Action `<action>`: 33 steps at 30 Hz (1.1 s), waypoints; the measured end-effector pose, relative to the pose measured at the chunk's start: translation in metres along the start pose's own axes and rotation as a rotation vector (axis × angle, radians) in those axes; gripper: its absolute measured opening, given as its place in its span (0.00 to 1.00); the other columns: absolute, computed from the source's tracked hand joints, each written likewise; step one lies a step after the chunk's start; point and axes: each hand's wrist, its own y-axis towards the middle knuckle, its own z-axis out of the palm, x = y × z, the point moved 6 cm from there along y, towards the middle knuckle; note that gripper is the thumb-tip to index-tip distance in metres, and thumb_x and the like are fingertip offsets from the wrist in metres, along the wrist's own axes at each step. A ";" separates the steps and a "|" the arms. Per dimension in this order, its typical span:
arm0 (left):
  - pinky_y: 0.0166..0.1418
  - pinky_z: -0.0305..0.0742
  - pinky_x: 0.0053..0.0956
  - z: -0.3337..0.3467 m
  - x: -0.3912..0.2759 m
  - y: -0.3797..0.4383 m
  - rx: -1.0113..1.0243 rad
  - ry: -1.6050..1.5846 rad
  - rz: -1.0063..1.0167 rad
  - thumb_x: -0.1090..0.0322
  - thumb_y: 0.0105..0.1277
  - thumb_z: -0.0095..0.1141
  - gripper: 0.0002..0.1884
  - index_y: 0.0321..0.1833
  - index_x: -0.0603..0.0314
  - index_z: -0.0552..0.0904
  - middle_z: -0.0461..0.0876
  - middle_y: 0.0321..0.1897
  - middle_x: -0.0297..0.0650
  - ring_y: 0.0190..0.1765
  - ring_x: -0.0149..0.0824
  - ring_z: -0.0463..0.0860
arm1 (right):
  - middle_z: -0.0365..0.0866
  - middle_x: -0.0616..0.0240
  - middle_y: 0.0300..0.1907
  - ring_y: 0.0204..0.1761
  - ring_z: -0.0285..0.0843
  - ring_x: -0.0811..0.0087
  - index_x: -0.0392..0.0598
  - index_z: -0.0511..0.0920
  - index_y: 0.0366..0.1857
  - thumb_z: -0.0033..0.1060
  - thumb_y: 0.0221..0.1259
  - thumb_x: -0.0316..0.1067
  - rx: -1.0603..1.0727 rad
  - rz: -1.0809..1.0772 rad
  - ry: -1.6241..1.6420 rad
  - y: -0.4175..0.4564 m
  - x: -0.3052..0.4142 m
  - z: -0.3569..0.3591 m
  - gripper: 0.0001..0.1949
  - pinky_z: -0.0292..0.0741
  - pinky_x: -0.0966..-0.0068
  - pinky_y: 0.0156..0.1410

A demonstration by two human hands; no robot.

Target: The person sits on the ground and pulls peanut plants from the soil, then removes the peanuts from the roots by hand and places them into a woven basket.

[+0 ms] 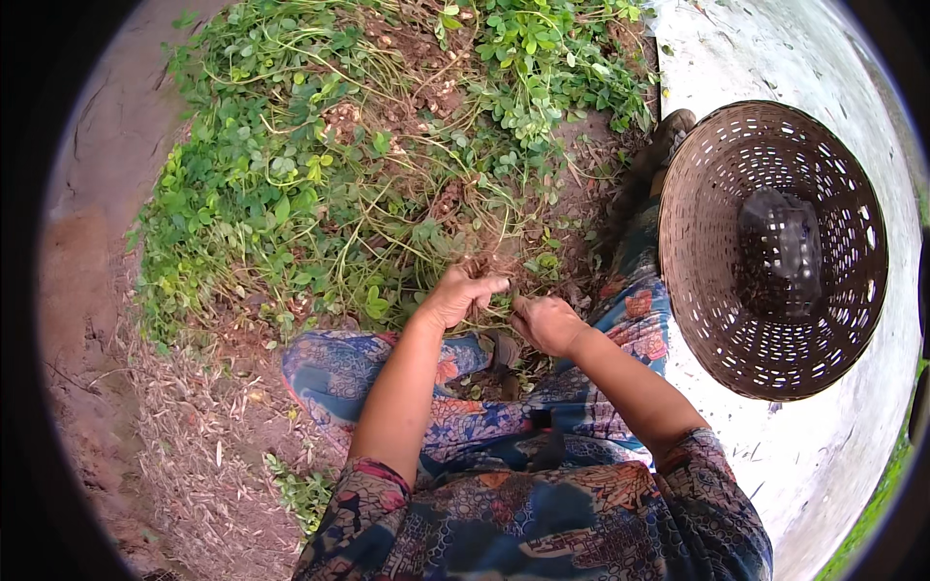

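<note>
My left hand (461, 296) is closed around the root end of a pulled-up peanut plant (492, 263), whose thin brown roots stick out above the fingers. Just to its right is my right hand (546, 323), its fingers curled near some thin stems; whether it grips one is too small to tell. Beyond both hands lies a heap of uprooted peanut plants (290, 174) with green leaves, long stems and soil-covered pods (341, 120). A woven basket (683, 218) stands to the right, with a dark, shiny thing (781, 250) at its bottom.
The basket rests on a pale sheet or slab (726, 58) that runs along the right side. My legs in patterned trousers (363, 363) are bent on the ground in front of me. Dry plant litter (211, 428) covers bare soil at the lower left.
</note>
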 end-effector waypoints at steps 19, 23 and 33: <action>0.42 0.80 0.27 0.047 0.044 0.001 0.339 0.496 -0.149 0.66 0.59 0.60 0.18 0.51 0.66 0.78 0.84 0.38 0.44 0.36 0.34 0.83 | 0.81 0.48 0.41 0.48 0.79 0.53 0.40 0.76 0.50 0.46 0.67 0.49 -0.114 0.190 0.792 -0.058 -0.031 0.023 0.22 0.72 0.66 0.54; 0.24 0.76 0.26 0.050 0.048 -0.014 0.501 0.298 -0.557 0.66 0.60 0.62 0.10 0.40 0.64 0.81 0.81 0.25 0.37 0.20 0.29 0.77 | 0.81 0.52 0.39 0.41 0.78 0.59 0.40 0.76 0.49 0.45 0.67 0.57 0.124 0.108 0.659 -0.058 -0.032 0.015 0.27 0.73 0.68 0.53; 0.18 0.56 0.19 0.028 0.076 0.000 0.614 0.700 -0.644 0.66 0.55 0.68 0.13 0.40 0.60 0.79 0.77 0.22 0.29 0.16 0.22 0.65 | 0.79 0.44 0.42 0.45 0.77 0.46 0.40 0.71 0.51 0.45 0.65 0.38 0.147 0.054 0.219 -0.064 -0.039 0.027 0.16 0.72 0.59 0.53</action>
